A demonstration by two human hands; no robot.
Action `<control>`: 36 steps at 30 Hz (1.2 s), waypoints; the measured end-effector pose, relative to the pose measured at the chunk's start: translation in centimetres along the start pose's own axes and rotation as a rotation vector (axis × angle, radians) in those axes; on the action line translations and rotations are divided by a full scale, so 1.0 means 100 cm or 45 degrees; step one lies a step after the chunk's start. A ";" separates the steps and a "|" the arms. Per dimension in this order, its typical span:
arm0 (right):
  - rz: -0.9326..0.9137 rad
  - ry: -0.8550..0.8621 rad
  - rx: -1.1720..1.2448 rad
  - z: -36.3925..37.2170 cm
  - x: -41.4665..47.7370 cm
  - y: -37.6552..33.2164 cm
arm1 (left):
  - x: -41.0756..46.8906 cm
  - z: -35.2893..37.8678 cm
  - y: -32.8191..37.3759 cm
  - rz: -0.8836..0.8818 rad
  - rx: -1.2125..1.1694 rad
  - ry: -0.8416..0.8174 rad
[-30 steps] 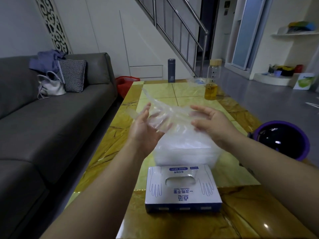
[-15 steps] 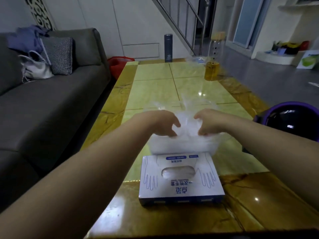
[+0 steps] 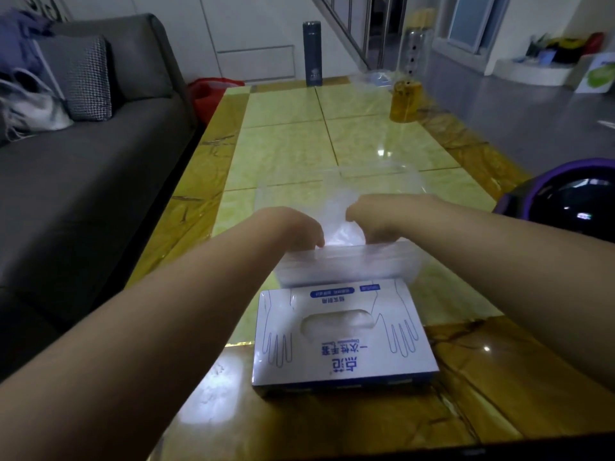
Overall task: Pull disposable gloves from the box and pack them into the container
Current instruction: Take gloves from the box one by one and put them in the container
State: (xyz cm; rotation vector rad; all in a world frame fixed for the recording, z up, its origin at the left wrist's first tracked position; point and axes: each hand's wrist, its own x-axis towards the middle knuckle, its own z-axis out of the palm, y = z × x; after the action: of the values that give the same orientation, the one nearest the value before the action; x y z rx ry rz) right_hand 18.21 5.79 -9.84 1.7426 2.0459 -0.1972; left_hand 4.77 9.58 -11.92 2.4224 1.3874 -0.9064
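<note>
Packing in hand — left hand (image 3: 296, 227) and right hand (image 3: 376, 221), grips pinching the glove (image 3: 337, 211), tuck it into the container (image 3: 366, 266) — next: release, reach near to the box (image 3: 342, 337).

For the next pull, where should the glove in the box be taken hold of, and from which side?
Pinch the bunched glove showing through the oval slot in the top of the glove box, coming straight down from above. The box lies flat, the slot faces up, and the sides in view are closed cardboard.
</note>
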 end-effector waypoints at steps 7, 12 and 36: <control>0.046 -0.296 0.195 0.015 0.020 0.018 | 0.016 0.009 -0.002 -0.033 0.062 -0.042; 0.051 -0.345 0.167 0.015 0.024 0.014 | -0.010 0.002 0.001 0.042 -0.031 -0.050; -0.570 0.353 0.166 0.053 -0.110 -0.036 | -0.160 0.096 -0.006 0.134 -1.035 0.878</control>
State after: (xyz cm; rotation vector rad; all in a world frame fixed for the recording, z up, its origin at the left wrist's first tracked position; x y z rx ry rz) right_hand 17.12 -6.85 -10.56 1.4202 2.6659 -0.2397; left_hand -5.55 -5.79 -9.82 2.1333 1.3925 0.5204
